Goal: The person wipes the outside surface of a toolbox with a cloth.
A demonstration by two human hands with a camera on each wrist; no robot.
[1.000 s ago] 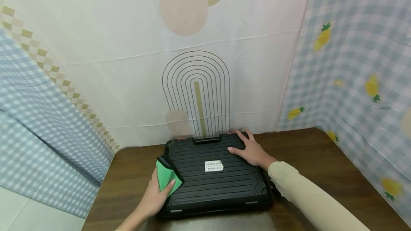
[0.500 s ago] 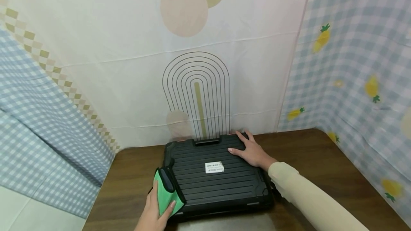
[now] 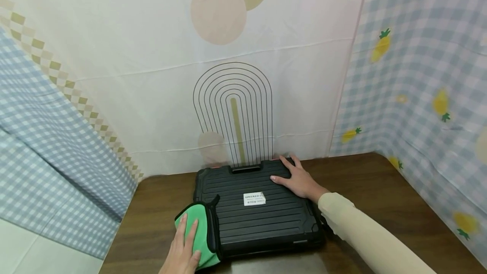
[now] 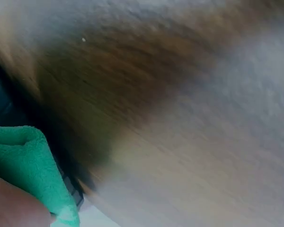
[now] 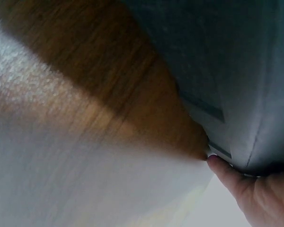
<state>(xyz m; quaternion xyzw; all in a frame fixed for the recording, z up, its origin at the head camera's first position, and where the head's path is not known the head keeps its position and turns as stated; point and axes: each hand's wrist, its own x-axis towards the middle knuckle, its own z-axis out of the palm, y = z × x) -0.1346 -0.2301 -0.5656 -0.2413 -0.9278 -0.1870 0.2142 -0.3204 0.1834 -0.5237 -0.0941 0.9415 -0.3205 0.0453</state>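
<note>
A black ribbed plastic tool case (image 3: 262, 223) lies flat on the table, its handle (image 3: 246, 168) towards the wall. My left hand (image 3: 180, 246) rests on a green cloth (image 3: 202, 225) with black edging, at the case's front left corner. Its fingers lie fairly straight over the cloth, which covers that corner. In the left wrist view the cloth (image 4: 31, 163) shows beside part of the hand. My right hand (image 3: 298, 181) touches the lid's back right part with fingers spread. The right wrist view shows one of its digits (image 5: 227, 177) against the case.
The wooden table (image 3: 156, 206) extends left and right of the case. A patterned white hanging cloth (image 3: 163, 117) stands close behind it, with checked cloth (image 3: 411, 130) along the right side. A white label (image 3: 254, 198) is on the lid.
My left hand and the green cloth have moved along the case's left edge towards the front corner. Its fingers now lie over the cloth. My right hand stays in place.
</note>
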